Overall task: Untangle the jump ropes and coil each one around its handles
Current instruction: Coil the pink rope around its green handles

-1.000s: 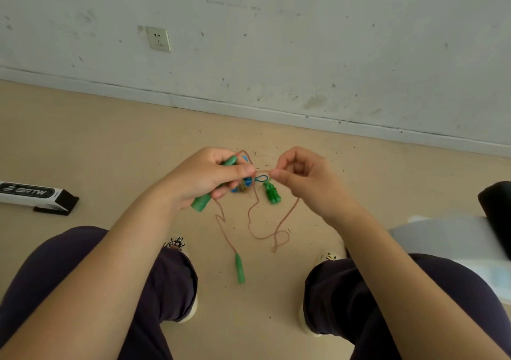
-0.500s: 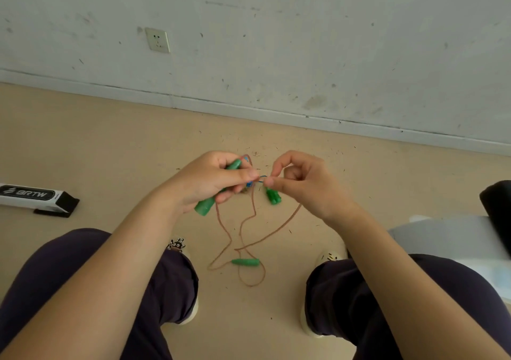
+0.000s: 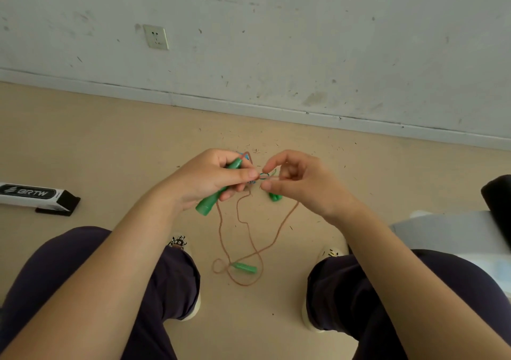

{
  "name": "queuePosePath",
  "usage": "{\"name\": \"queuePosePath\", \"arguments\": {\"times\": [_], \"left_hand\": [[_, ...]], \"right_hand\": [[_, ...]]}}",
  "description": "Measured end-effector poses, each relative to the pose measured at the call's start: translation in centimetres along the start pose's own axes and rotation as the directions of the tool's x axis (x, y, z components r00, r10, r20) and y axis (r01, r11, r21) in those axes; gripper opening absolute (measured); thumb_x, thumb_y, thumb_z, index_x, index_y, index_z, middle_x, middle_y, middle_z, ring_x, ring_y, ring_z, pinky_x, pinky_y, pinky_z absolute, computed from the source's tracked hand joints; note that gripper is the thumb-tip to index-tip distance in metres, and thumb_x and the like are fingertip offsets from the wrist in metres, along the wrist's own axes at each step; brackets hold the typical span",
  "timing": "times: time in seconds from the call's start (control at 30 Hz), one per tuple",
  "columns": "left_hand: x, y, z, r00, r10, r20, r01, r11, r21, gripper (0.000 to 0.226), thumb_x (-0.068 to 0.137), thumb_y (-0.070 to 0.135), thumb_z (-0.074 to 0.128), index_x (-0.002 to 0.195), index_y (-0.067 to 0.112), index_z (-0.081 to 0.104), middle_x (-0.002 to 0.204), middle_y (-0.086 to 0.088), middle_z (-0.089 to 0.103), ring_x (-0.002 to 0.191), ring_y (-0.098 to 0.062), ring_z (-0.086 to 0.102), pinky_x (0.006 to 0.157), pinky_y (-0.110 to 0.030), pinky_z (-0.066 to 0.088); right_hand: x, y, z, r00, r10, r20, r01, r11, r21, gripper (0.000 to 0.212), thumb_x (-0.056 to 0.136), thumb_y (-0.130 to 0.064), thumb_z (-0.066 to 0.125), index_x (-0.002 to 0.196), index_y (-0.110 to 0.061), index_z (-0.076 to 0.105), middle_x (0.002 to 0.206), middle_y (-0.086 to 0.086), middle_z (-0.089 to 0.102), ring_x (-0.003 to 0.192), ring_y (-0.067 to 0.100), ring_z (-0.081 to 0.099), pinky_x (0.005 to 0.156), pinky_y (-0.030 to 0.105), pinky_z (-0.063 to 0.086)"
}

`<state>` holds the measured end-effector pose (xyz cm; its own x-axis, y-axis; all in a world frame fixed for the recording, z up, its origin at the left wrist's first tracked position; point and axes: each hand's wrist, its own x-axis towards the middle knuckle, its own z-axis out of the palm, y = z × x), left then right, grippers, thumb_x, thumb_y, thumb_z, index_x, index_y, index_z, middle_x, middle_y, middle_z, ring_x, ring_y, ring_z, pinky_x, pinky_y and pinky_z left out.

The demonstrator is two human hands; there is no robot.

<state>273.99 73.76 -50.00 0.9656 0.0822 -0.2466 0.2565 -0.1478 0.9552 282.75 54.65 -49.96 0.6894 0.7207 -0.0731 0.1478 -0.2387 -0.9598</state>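
Hiding a blurred knot, left hand (image 3: 204, 179) grips a green handle (image 3: 218, 191); right hand (image 3: 301, 182) pinches cord (image 3: 266, 176).

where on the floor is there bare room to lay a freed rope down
Bare floor lies between the black-and-white box and the left hand, and along the baseboard ahead. Crowded: between the knees, where the brown rope loops around a green handle, and right, by the grey surface.

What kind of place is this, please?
Probably a plain indoor room: a scuffed white wall with an electrical socket, a white baseboard and a beige floor littered with small debris.
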Motion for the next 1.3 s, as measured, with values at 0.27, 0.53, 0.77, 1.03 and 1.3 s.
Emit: {"name": "queuePosePath", "arguments": {"times": [0.27, 0.53, 0.77, 1.03, 1.3], "left_hand": [[-0.2, -0.2, -1.2, 1.000, 0.022, -0.015, -0.022, 0.999, 0.032, 0.014, 0.091, 0.017, 0.069, 0.090, 0.003, 0.068, 0.062, 0.000, 0.056, 0.048, -0.013, 0.043, 0.050, -0.024, 0.036], [0.0, 0.0, -0.2, 0.999, 0.002, 0.037, -0.005, 0.998, 0.068, 0.010, 0.091, 0.016, 0.070, 0.094, 0.007, 0.071, 0.063, 0.001, 0.060, 0.048, -0.013, 0.048, 0.050, -0.024, 0.044], [-0.3, -0.3, -1.0, 1.000, 0.025, -0.014, -0.024, 0.998, 0.065, 0.013, 0.090, 0.017, 0.070, 0.088, 0.004, 0.069, 0.061, 0.000, 0.058, 0.049, -0.014, 0.046, 0.051, -0.024, 0.041], [-0.3, 0.2, -1.5, 1.000, 0.000, 0.026, -0.003, 0.994, 0.105, 0.012, 0.091, 0.019, 0.070, 0.088, 0.007, 0.072, 0.062, 0.000, 0.059, 0.050, -0.014, 0.048, 0.052, -0.022, 0.043], [-0.2, -0.2, 0.8, 0.998, 0.037, 0.059, -0.043, 0.994, 0.100, 0.019, 0.092, 0.020, 0.069, 0.088, 0.001, 0.068, 0.062, 0.000, 0.058, 0.048, -0.014, 0.047, 0.051, -0.023, 0.042]], "right_hand": [[-0.3, -0.5, -2.5, 0.995, 0.060, -0.076, -0.057, 0.998, 0.040, 0.034, 0.072, -0.028, 0.083, 0.096, -0.014, 0.062, 0.055, 0.000, 0.055, 0.052, 0.018, 0.049, 0.057, 0.031, 0.041], [-0.3, -0.5, -0.4, 0.999, 0.042, -0.005, -0.042, 0.999, -0.031, 0.027, 0.076, -0.017, 0.082, 0.094, -0.009, 0.064, 0.053, -0.003, 0.041, 0.051, 0.011, 0.038, 0.054, 0.021, 0.034], [-0.5, -0.3, -1.9, 0.999, 0.046, -0.025, -0.045, 0.999, 0.008, 0.025, 0.076, -0.018, 0.082, 0.093, -0.013, 0.064, 0.061, 0.000, 0.062, 0.053, 0.016, 0.050, 0.056, 0.024, 0.044], [-0.1, -0.2, -2.0, 0.993, 0.021, -0.120, -0.035, 0.993, -0.112, 0.018, 0.076, -0.026, 0.082, 0.079, -0.019, 0.067, 0.048, -0.013, 0.035, 0.048, 0.007, 0.028, 0.051, 0.022, 0.027], [-0.4, 0.1, -0.5, 0.996, 0.034, 0.079, -0.037, 0.998, 0.049, 0.014, 0.084, -0.005, 0.073, 0.096, -0.010, 0.066, 0.072, 0.000, 0.069, 0.062, 0.015, 0.059, 0.057, 0.028, 0.045]]}}
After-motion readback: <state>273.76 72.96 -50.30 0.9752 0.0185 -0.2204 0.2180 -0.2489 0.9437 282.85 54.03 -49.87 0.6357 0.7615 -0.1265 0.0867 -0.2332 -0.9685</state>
